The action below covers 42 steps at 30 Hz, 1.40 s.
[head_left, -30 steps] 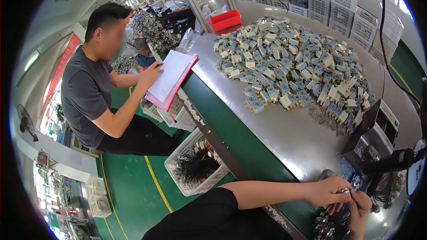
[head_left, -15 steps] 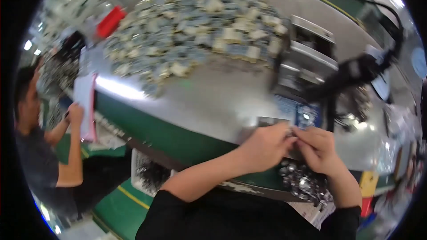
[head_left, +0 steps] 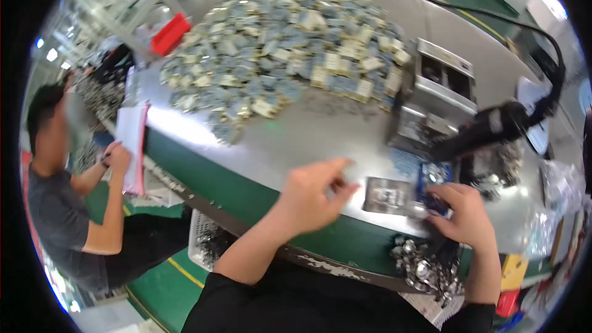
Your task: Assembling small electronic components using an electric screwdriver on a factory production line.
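Left hand (head_left: pixel 316 196) hovers left of a metal plate (head_left: pixel 387 195), thumb and fingers parted, right hand (head_left: pixel 461 214) angled inward, fingers curled by a shiny part (head_left: pixel 418 211) at the plate's right edge, grip unclear

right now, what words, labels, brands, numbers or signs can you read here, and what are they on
None can be read.
Metal plate between the hands: pale patches, too blurred to tell print from glare.
Metal box: small dark marks on its top edge, too small to read.
Pile of blocks: too blurred to tell if any bear print.
Paper: no writing can be made out.
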Each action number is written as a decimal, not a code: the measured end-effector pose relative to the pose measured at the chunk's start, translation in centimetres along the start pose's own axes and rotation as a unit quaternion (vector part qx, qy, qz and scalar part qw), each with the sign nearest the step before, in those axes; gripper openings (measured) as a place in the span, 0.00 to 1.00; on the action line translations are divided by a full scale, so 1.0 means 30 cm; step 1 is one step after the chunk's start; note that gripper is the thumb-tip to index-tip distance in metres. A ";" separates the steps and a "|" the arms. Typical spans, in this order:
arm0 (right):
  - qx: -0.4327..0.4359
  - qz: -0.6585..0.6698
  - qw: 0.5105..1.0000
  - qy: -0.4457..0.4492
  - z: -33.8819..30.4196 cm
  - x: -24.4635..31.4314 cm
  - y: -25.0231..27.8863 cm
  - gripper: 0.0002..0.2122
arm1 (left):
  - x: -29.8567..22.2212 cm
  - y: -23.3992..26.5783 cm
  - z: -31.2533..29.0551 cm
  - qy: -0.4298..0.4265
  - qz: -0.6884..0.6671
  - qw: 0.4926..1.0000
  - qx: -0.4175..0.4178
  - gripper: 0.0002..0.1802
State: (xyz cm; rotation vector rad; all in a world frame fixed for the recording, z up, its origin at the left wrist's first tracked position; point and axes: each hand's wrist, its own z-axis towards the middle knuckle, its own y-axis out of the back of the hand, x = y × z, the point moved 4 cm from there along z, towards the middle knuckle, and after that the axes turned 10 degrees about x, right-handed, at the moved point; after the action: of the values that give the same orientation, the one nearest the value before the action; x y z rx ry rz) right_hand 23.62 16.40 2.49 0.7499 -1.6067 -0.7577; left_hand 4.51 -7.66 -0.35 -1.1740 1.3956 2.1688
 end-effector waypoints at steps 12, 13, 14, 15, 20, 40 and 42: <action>0.085 -0.086 0.991 -0.061 0.031 -0.052 -0.056 0.08 | 0.434 0.394 -0.280 0.211 0.361 0.866 -0.276 0.17; 0.075 -0.107 0.989 -0.067 0.028 -0.059 -0.056 0.08 | 0.426 0.384 -0.277 0.192 0.339 0.885 -0.257 0.18; 0.066 -0.128 0.987 -0.073 0.025 -0.062 -0.057 0.08 | 0.421 0.368 -0.277 0.172 0.316 0.903 -0.237 0.19; 0.068 -0.129 0.986 -0.077 0.026 -0.059 -0.062 0.08 | 0.406 0.354 -0.269 0.153 0.288 0.919 -0.223 0.20; -0.028 -0.030 0.999 -0.035 0.038 -0.045 -0.042 0.08 | 0.307 0.251 -0.252 0.111 0.086 0.978 -0.156 0.23; -0.164 0.004 0.985 0.061 -0.014 -0.057 0.018 0.16 | -0.059 -0.161 0.086 -0.199 0.005 0.979 0.033 0.17; -0.160 0.007 0.986 0.054 -0.017 -0.046 0.032 0.16 | -0.042 -0.216 0.101 -0.190 0.047 0.979 0.062 0.15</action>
State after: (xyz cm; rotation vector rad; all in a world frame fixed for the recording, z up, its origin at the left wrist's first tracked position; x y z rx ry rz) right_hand 24.25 18.03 2.55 0.5369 -1.3481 -0.9231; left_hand 7.96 -1.73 -2.77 -0.6162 1.4091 2.1854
